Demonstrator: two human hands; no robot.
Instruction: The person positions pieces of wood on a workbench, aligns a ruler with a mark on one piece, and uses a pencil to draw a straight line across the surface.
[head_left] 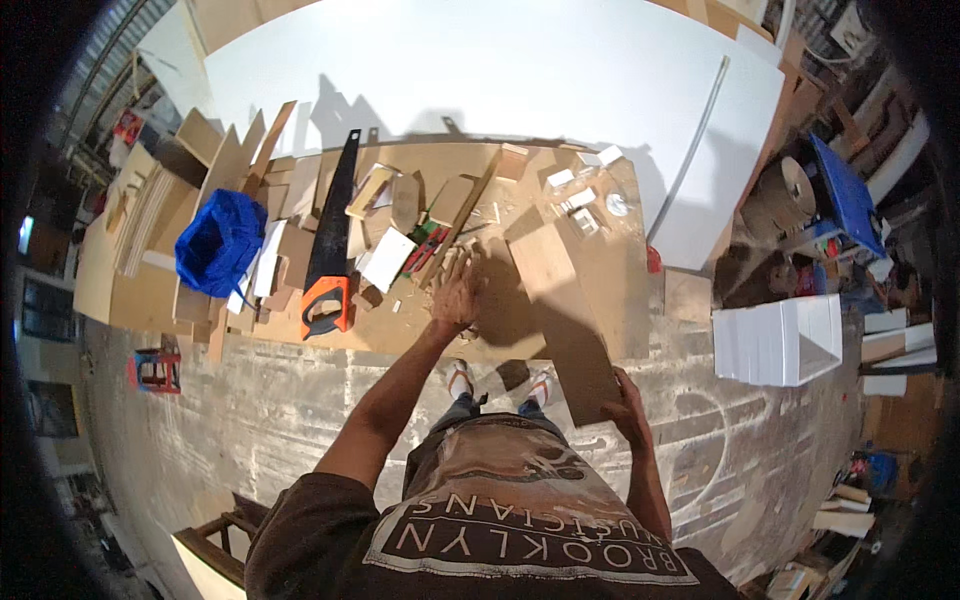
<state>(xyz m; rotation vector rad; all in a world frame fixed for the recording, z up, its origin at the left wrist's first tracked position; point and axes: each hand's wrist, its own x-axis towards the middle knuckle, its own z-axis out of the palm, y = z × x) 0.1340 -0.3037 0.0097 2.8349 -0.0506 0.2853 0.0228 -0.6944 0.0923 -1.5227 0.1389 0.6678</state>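
The right hand (628, 408) grips the near end of a long brown board (568, 325), which overhangs the workbench's (620, 310) near edge at right. The left hand (457, 295) lies spread and ungripping among wood scraps. Left of it, an orange-handled saw (333, 220) and blue bag (218, 245) crowd the bench; a white panel (500, 80) stretches across the far side.

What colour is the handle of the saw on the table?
The saw's handle is orange with black parts; it shows best in the head view.
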